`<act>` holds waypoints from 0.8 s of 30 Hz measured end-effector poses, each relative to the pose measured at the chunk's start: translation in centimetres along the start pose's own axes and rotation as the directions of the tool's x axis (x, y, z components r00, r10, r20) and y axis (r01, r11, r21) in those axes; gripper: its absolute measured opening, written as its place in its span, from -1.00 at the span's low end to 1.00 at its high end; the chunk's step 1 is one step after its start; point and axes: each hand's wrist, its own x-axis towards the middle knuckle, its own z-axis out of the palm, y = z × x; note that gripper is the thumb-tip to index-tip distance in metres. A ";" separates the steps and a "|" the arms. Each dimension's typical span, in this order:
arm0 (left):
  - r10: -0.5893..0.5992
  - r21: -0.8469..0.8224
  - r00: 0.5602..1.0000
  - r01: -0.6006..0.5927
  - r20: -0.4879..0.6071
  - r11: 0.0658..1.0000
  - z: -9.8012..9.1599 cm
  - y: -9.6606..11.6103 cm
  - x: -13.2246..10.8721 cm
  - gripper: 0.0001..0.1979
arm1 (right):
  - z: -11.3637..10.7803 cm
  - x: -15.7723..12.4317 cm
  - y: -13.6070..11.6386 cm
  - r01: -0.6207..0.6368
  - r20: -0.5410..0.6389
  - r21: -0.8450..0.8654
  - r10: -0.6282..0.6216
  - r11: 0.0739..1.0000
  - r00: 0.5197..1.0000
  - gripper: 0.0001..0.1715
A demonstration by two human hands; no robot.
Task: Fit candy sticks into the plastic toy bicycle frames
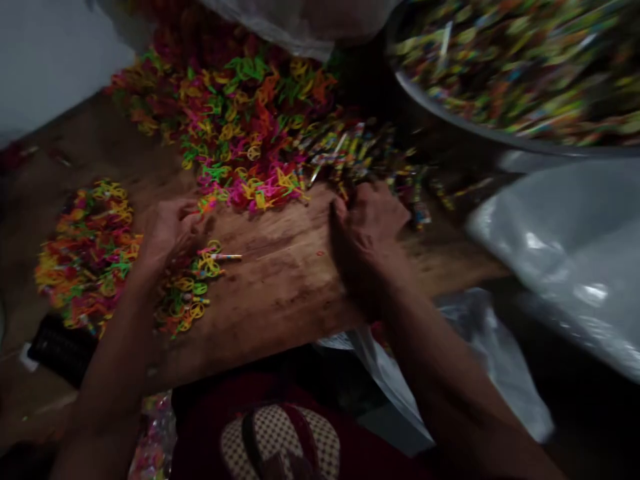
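Note:
My left hand [175,227] is closed in a pinch at the near left edge of a large heap of small bright plastic pieces [245,133], in pink, green, yellow and orange. A small orange-pink plastic piece [206,205] shows at its fingertips. My right hand [373,213] is curled at the front of a pile of thin, patterned little tubes [350,150]; blur and shadow hide what its fingers hold. Below my left hand lies a smaller group of ring-shaped plastic pieces [185,300], with one patterned tube [227,257] sticking out to the right.
Another heap of plastic pieces [90,260] lies left on the wooden table [290,267], near a dark object [63,350]. A large round basin [440,113] full of colourful items stands at upper right. Clear plastic bags [565,247] bulge at the right.

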 end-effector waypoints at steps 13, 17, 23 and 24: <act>-0.102 -0.799 0.880 0.465 0.464 0.380 7.1 0.7 -5.7 -0.85 | -0.1 -8.5 0.7 0.423 0.124 0.288 -0.472 0.859 0.873 -0.64; -0.149 -0.792 0.884 0.463 0.442 0.397 7.0 1.1 -5.4 -0.88 | -0.8 -7.2 3.3 0.393 0.015 0.365 -0.427 0.844 0.904 -0.66; -0.137 -0.750 0.889 0.444 0.436 0.490 7.7 1.8 -4.6 -0.93 | -2.8 -4.2 4.9 0.285 -0.172 0.177 -0.255 0.942 0.951 -0.71; -0.123 -0.751 0.898 0.423 0.423 0.507 8.2 1.9 -4.4 -0.90 | -3.0 -3.7 4.8 0.233 -0.185 0.119 -0.209 0.965 0.960 -0.71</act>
